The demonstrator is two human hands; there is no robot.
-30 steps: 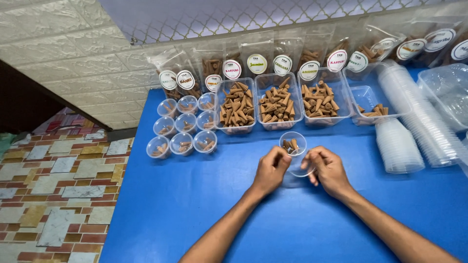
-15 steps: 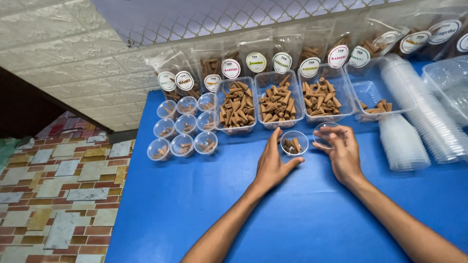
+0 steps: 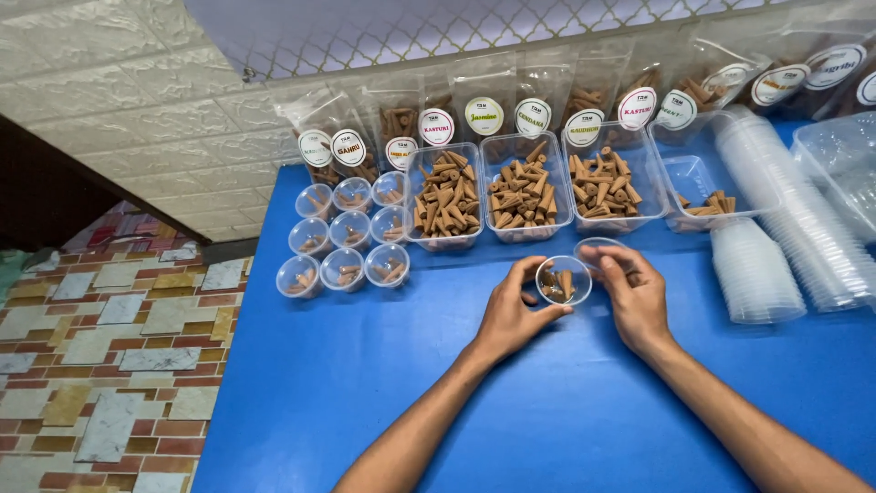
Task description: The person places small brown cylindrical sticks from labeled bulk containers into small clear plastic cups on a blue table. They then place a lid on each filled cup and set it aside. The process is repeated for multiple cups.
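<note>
My left hand (image 3: 509,315) holds a small clear round cup (image 3: 562,279) with a few brown incense cones inside, just above the blue table (image 3: 383,402). My right hand (image 3: 633,297) holds a clear round lid (image 3: 595,248) at the cup's right rim. Beyond my hands stand three clear rectangular tubs of brown cones: one on the left (image 3: 444,197), one in the middle (image 3: 524,191) and one on the right (image 3: 606,183). A fourth tub (image 3: 701,173), at the far right, is nearly empty.
Several filled small cups (image 3: 345,239) sit in a cluster at the left. Labelled pouches (image 3: 484,100) lean along the back wall. Stacks of empty cups and lids (image 3: 776,237) lie at the right. The table's left edge drops to a tiled floor (image 3: 119,347).
My hands moved apart and back together. The cup was set down briefly and is now held in my left hand, and my right hand brings a lid to its rim.
</note>
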